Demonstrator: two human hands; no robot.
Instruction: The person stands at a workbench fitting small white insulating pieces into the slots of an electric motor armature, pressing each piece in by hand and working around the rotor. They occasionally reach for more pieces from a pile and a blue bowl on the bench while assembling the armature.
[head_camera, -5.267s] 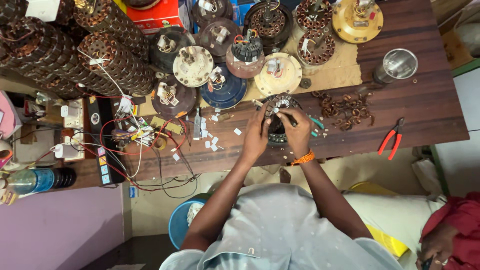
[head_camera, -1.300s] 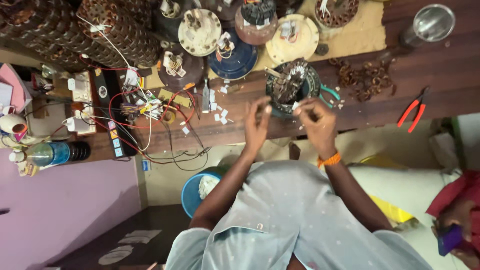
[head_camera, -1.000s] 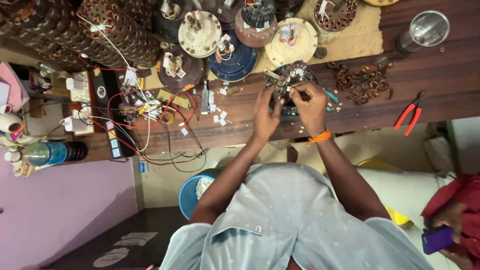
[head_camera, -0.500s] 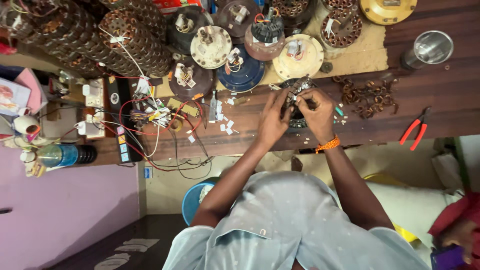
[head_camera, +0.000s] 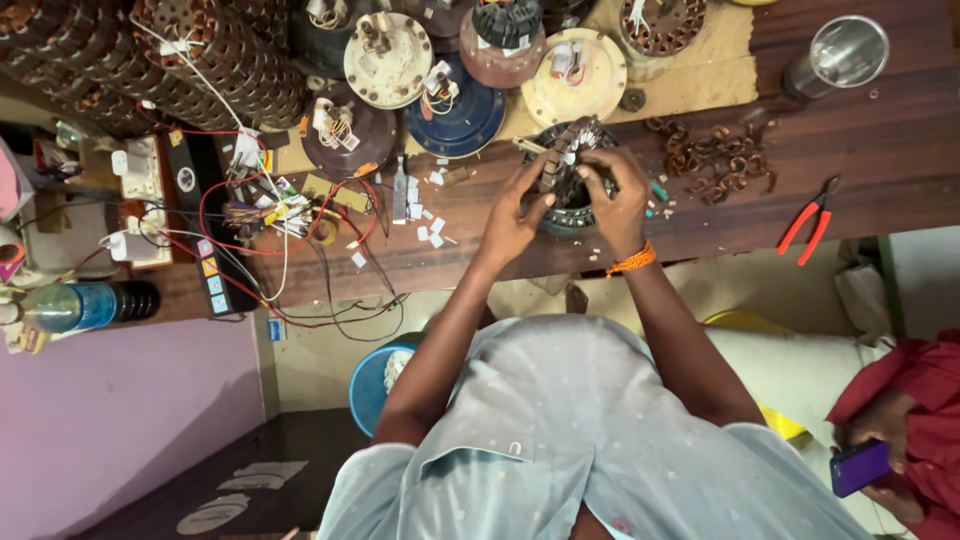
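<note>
Presently, both hands grip a round motor stator (head_camera: 572, 185) resting on the wooden bench (head_camera: 880, 150) near its front edge. Left hand (head_camera: 515, 215) clasps its near-left rim; right hand (head_camera: 618, 195), with an orange wrist thread, closes over its right side. Red-handled pliers (head_camera: 810, 222) lie well apart to the right, loose copper coils (head_camera: 715, 160) just beside the stator.

purple phone (head_camera: 858, 467), far right
</note>
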